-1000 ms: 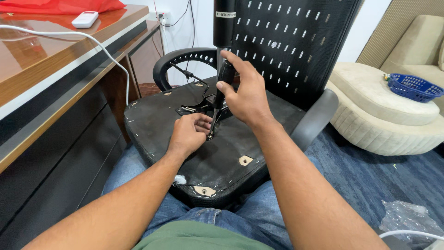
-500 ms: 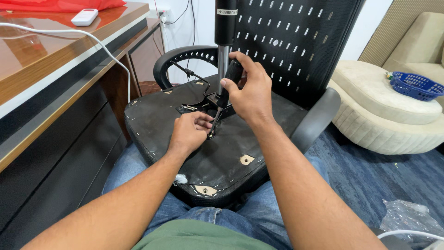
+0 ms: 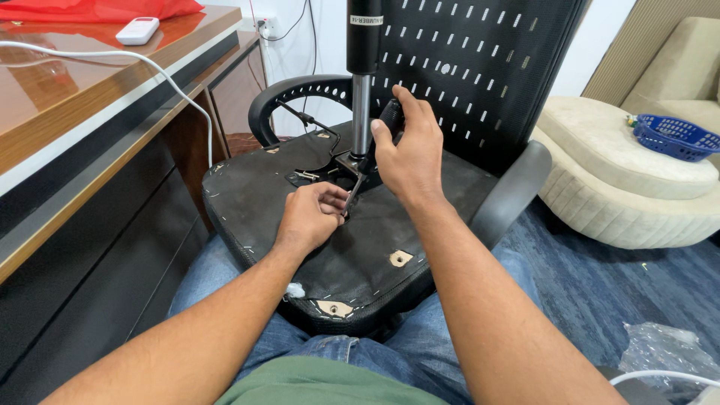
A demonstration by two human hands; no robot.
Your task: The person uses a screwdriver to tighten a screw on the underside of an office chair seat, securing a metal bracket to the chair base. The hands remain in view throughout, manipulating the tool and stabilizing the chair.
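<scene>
the screwdriver (image 3: pixel 373 146) stands tilted over the middle of the upturned chair seat (image 3: pixel 300 187), its black handle leaning away toward the perforated backrest (image 3: pixel 480 67) and its tip down by the metal plate at the foot of the gas cylinder (image 3: pixel 361 90). the right hand (image 3: pixel 405 154) is wrapped around the handle, thumb along its near side, gripping from above so the shaft can be turned and pressed down at once. the left hand (image 3: pixel 311 214) rests on the seat's black underside with its fingers pinched at the tip, apparently steadying the tip or a screw there; what exactly lies under the fingertips is hidden. the seat lies across the person's lap, its near edge against the jeans, which keeps the work close and braced. small bare wooden patches show near the seat's near corner.

compared with a second ago, the handle leans further toward the backrest and sits lower beside the cylinder, and the right hand has rolled round it, as in a turn of the wrist. the left hand has barely shifted.

to the left stands a wooden desk (image 3: pixel 82 97) with a white cable (image 3: pixel 150 67) over its near edge and a white remote (image 3: pixel 137 30) near its far edge. to the right are a beige sofa (image 3: pixel 622 165) with a blue basket (image 3: pixel 675 139).
</scene>
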